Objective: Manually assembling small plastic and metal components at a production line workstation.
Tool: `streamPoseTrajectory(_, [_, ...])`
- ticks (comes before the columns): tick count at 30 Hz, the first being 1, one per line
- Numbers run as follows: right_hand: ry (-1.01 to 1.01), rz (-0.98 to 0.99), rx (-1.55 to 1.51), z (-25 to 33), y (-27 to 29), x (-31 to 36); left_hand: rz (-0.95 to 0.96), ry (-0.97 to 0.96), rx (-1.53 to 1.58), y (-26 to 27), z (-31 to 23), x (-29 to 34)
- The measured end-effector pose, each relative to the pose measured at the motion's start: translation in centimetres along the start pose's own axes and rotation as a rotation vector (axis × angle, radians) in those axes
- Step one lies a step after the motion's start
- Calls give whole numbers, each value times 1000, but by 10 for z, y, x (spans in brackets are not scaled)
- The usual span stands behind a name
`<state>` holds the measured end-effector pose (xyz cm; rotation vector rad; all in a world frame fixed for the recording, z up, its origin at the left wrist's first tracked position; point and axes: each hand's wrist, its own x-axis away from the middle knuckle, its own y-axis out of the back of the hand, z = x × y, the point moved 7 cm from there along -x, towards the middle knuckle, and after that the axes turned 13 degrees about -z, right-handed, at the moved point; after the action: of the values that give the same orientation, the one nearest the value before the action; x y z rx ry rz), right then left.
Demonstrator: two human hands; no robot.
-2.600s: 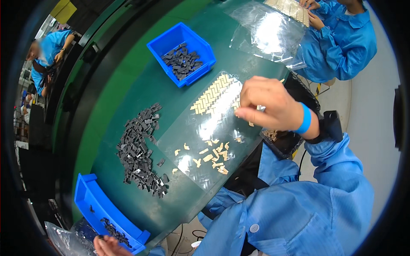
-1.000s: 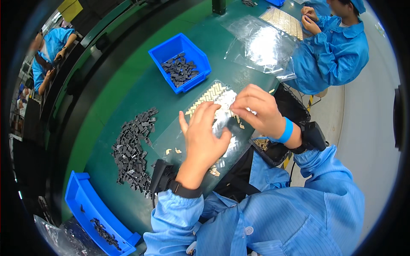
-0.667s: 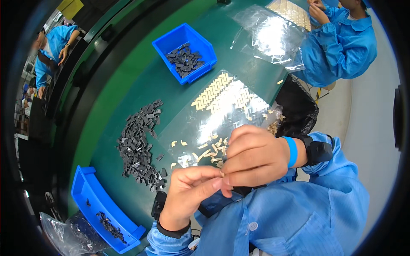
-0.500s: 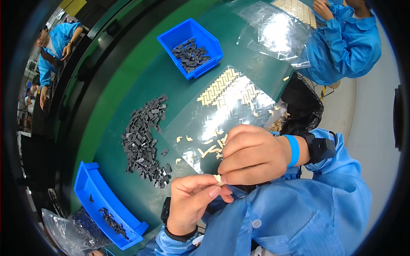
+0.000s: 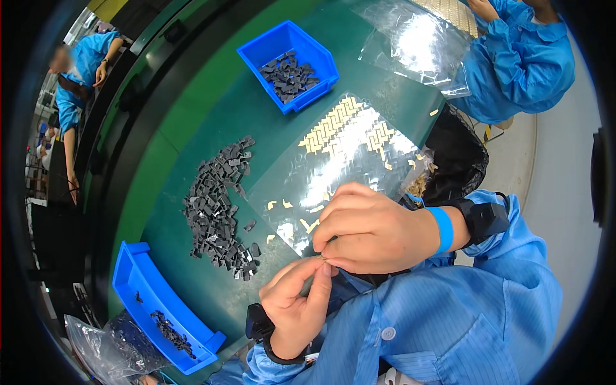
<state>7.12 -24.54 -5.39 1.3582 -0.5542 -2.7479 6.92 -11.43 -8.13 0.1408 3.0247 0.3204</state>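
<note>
My left hand and my right hand meet fingertip to fingertip near my chest. Both are pinched on one small piece, now almost wholly covered by the fingers; it looked cream half a second ago. Under and beyond the right hand lies a clear plastic sheet. Cream adhesive-like pieces sit in zigzag rows on its far part, and several loose ones are scattered near my hands. Left of the sheet spreads a pile of small dark grey parts.
A blue bin with dark parts stands at the far side of the green table. Another blue bin is at lower left, beside a clear bag. A black bag hangs at the right edge. Co-workers sit nearby.
My fingertips have closed further over the small piece, hiding most of it. The right hand has shifted slightly left, and both hands have turned a little.
</note>
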Motion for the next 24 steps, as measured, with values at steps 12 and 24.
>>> streamPoseTrajectory(12, [-270, 96, 83, -33, -14, 17, -110, 339, 479, 9, 31, 4])
streamPoseTrajectory(24, [-616, -6, -346, -30, -19, 15, -221, 253, 368, 9, 32, -1])
